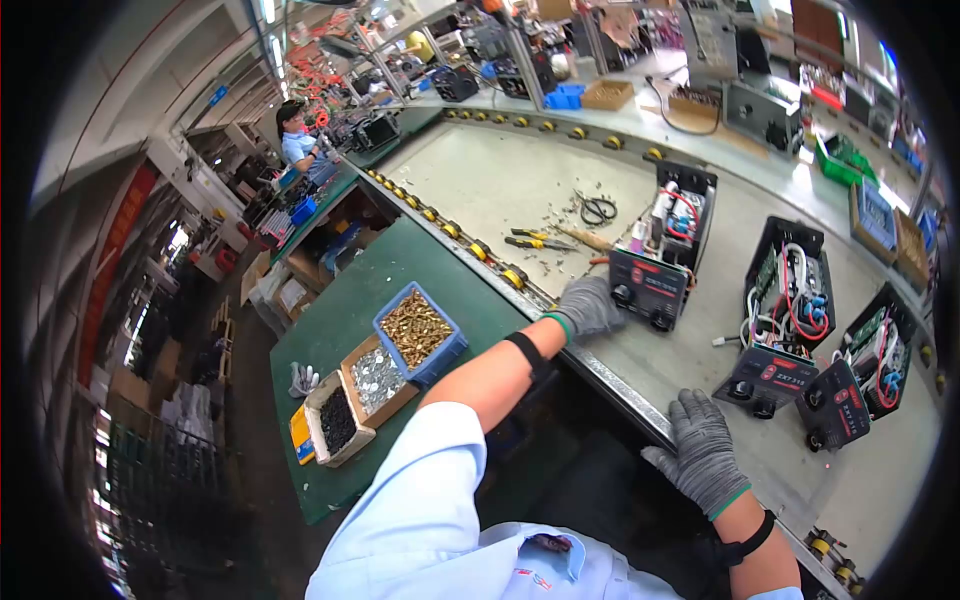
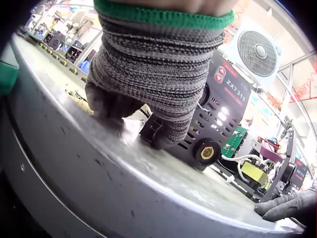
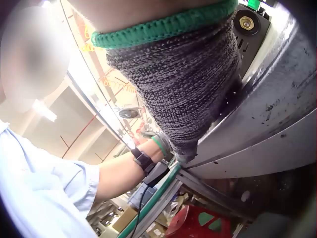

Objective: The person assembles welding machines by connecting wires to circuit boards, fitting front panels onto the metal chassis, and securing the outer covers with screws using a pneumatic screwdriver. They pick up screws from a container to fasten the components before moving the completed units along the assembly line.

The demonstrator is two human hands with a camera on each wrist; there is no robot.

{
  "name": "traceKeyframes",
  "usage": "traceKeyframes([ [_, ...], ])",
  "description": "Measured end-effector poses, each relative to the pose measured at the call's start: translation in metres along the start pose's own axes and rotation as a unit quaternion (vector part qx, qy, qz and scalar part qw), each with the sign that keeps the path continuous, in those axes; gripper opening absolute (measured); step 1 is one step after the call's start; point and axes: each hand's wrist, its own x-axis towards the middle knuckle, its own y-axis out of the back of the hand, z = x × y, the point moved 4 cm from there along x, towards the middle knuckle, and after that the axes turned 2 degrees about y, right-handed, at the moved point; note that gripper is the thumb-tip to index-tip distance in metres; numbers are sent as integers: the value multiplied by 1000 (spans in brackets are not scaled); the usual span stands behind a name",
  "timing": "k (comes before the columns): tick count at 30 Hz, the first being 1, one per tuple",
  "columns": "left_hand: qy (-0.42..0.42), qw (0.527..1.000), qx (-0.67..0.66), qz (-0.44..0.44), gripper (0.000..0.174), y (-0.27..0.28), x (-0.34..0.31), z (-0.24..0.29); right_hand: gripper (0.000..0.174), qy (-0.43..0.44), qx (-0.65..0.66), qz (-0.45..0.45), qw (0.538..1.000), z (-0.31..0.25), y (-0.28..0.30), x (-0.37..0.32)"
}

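Observation:
My left hand (image 1: 590,308), in a grey knit glove with a green cuff, is on the metal bench edge beside the nearest open-topped machine (image 1: 648,285). Up close, its gloved fingers (image 2: 168,134) point down at the bench surface, right at the machine's black front panel (image 2: 220,109) marked ZX7 315. My right hand (image 1: 703,447), gloved alike, rests on the bench edge with fingers spread, holding nothing. It lies in front of a second machine (image 1: 775,375), which has exposed boards, red and white wires and two round sockets on its front.
A third machine (image 1: 835,405) stands at the right. Yellow-handled pliers (image 1: 538,240), black-handled scissors (image 1: 597,208) and scattered small parts lie behind the left hand. On the green table stand a blue bin of brass fasteners (image 1: 460,345) and boxes of washers and black parts. Rollers (image 1: 480,250) line the bench.

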Motion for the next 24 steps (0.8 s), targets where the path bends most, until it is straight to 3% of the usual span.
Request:
traceKeyframes([
  [2, 1, 1000, -9, -3, 62, 6, -5, -3, 70, -17, -13, 11, 1000, -3, 1, -1],
  [4, -50, 998, -14, 33, 62, -21, 9, -2, 64, -37, -23, 18, 999, -5, -1, -3],
  [5, -52, 997, -61, -7, 61, -7, -5, 11, 57, -49, -20, 32, 998, -3, 1, -4],
  [6, -69, 995, -67, 18, 63, -25, 10, 3, 45, -69, -14, 37, 997, -2, 6, 1],
  [7, -83, 993, -72, 44, 64, -46, 25, -3, 45, -88, -34, 36, 995, 3, 6, 5],
  [9, -79, 995, -60, 5, 68, -23, 4, 14, 33, -247, 62, 55, 966, 23, -6, 13],
  [10, -52, 998, -32, -31, 72, -15, -3, 15, 33, -258, 48, 58, 963, 36, -20, 22],
  [11, -66, 997, -40, -30, 72, -18, 1, 14, 28, -265, 181, 213, 923, 57, -30, 30],
  [12, -69, 995, -48, -50, 75, -23, 3, 13, 25, -254, 305, 360, 844, 75, -36, 32],
  [13, -71, 994, -55, -70, 78, -27, 5, 12, 25, -258, 294, 363, 846, 89, -38, 41],
  [15, -98, 992, -43, -61, 70, -19, 1, 20, 24, -328, 539, 467, 619, 126, -32, 52],
  [16, -179, 976, -121, -33, 65, -19, 3, 29, 24, -357, 607, 442, 556, 136, -25, 58],
  [17, -249, 949, -194, -3, 61, -21, 0, 34, 27, -294, 735, 339, 508, 188, -49, 56],
  [18, -246, 945, -213, -7, 57, -19, -8, 39, 29, -308, 382, 239, 838, 160, -16, 64],
  [19, -231, 946, -227, 0, 53, -14, -11, 44, 32, -215, -61, 97, 970, 116, 15, 93],
  [20, -228, 943, -241, 26, 49, -23, -3, 41, 33, -233, 395, 177, 871, 128, 1, 116],
  [21, -205, 947, -247, 21, 47, -23, -2, 37, 35, -225, 764, 185, 576, 143, -22, 129],
  [22, -174, 949, -263, 20, 49, -36, -3, 36, 35, -215, 775, 155, 574, 159, -43, 132],
  [24, -141, 950, -275, 32, 51, -25, 1, 23, 35, -212, 662, 161, 701, 214, -76, 132],
])
